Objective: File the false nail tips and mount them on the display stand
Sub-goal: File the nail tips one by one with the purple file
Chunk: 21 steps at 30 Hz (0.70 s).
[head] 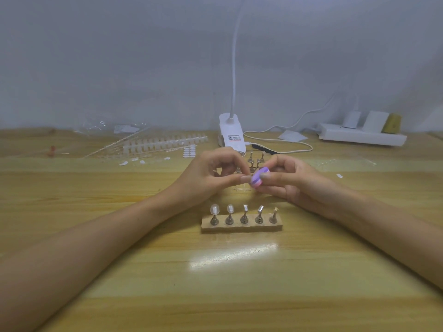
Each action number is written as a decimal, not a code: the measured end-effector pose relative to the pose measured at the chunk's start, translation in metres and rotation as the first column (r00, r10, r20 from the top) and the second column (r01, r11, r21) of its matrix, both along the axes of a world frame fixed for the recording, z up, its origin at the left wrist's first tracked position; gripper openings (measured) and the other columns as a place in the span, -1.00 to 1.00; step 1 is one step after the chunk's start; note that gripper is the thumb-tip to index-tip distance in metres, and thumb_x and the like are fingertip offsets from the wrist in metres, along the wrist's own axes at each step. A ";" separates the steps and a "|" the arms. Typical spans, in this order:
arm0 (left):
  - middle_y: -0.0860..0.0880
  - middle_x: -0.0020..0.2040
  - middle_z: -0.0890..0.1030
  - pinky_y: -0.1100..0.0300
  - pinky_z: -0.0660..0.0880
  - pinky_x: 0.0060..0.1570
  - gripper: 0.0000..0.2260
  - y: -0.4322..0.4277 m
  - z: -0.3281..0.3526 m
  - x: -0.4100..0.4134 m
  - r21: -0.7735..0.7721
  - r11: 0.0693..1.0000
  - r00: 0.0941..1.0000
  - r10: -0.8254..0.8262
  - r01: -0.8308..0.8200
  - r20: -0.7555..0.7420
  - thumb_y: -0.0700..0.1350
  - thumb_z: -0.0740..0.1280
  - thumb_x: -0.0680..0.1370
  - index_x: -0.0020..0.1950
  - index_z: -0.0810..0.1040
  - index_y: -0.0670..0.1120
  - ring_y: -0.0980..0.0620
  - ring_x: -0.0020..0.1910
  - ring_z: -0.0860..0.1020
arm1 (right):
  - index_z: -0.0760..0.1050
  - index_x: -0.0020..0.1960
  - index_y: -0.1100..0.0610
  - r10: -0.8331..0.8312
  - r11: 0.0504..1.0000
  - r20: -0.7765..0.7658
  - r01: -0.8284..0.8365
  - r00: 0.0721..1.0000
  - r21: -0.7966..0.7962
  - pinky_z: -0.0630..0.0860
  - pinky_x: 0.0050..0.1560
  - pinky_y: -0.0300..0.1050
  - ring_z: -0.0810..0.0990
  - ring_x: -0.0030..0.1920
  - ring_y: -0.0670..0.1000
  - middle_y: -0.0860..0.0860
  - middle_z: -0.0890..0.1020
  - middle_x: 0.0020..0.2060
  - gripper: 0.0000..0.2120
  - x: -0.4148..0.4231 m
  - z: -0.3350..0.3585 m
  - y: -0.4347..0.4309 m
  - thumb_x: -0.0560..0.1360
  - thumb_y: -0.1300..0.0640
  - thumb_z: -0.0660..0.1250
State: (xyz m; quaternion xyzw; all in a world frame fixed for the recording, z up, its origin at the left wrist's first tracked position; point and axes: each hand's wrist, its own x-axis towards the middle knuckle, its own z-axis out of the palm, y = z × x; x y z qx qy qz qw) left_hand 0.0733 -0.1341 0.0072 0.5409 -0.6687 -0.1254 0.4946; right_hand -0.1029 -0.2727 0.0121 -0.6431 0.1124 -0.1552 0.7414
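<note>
Your right hand (287, 180) grips the purple and pink foam filing block (258, 179) between thumb and fingers. Your left hand (211, 173) is pinched at the fingertips right against the block's edge. The small clear false nail tip it should be holding is too small and too covered to make out, so I judge it is there from the pinch alone. Both hands hover above the pale wooden desk (215, 283) and meet at the block.

To file well, keep the left pinch low on the tip so its free edge stands proud. Draw the block one way in short, light strokes rather than sawing. Turn the tip, not the block, to round the corners evenly.

Just nearer to you than the hands stands the tan oblong display stand (242, 226) with five metal pegs. The two on the left hand's side carry clear oval mounted tips (215, 209), and the other three look bare. The next free peg lies roughly between your hands. Loose spare metal pegs (255, 161) stand just beyond your hands, so mind them when you reach
</note>
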 end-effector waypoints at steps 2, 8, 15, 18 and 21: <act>0.01 -0.34 0.39 0.30 0.36 -0.22 -0.96 0.001 0.000 -0.001 0.008 1.000 1.000 -0.017 0.017 -0.006 -0.10 0.47 0.48 -0.13 0.65 -0.03 0.11 -0.31 0.37 | 0.49 -0.01 0.25 0.056 0.998 -0.021 -0.056 0.998 -0.014 0.63 0.01 -0.14 0.71 -0.02 0.10 0.21 0.70 -0.07 -0.81 0.000 0.002 0.000 0.44 0.31 0.45; -0.08 -0.35 0.42 0.30 0.34 -0.23 -0.96 0.000 0.000 0.000 -0.001 1.000 1.000 0.021 -0.021 0.004 -0.13 0.47 0.49 -0.13 0.64 -0.05 0.14 -0.33 0.36 | 0.51 -0.02 0.22 0.112 0.993 -0.028 -0.113 0.993 -0.034 0.63 0.02 -0.11 0.71 -0.05 0.10 0.21 0.69 -0.08 -0.80 -0.002 0.001 0.001 0.41 0.27 0.48; -0.24 -0.30 0.43 0.32 0.33 -0.22 -0.94 -0.001 0.000 0.002 -0.014 0.999 0.999 0.039 -0.039 0.003 -0.12 0.47 0.49 -0.12 0.65 -0.09 0.11 -0.33 0.36 | 0.50 -0.02 0.23 0.090 0.995 -0.003 -0.091 0.996 -0.043 0.63 0.01 -0.11 0.71 -0.06 0.11 0.22 0.69 -0.07 -0.81 -0.001 0.001 0.003 0.42 0.29 0.46; -0.23 -0.29 0.43 0.33 0.34 -0.23 -0.96 0.000 0.000 0.000 0.006 1.000 1.000 0.008 -0.008 0.011 -0.12 0.47 0.49 -0.13 0.64 -0.07 0.12 -0.33 0.36 | 0.50 -0.01 0.24 0.026 0.998 0.009 -0.025 1.000 -0.049 0.62 0.01 -0.12 0.71 -0.04 0.11 0.19 0.70 -0.08 -0.82 0.000 0.000 0.004 0.43 0.31 0.45; -0.23 -0.29 0.44 0.30 0.33 -0.22 -0.94 -0.001 0.000 0.001 0.000 1.000 1.000 0.028 -0.028 -0.013 -0.12 0.47 0.49 -0.12 0.65 -0.09 0.10 -0.33 0.36 | 0.47 0.01 0.25 0.037 0.998 0.003 -0.036 0.999 -0.042 0.62 0.02 -0.12 0.71 -0.02 0.13 0.21 0.69 -0.06 -0.77 -0.001 0.000 0.003 0.42 0.30 0.46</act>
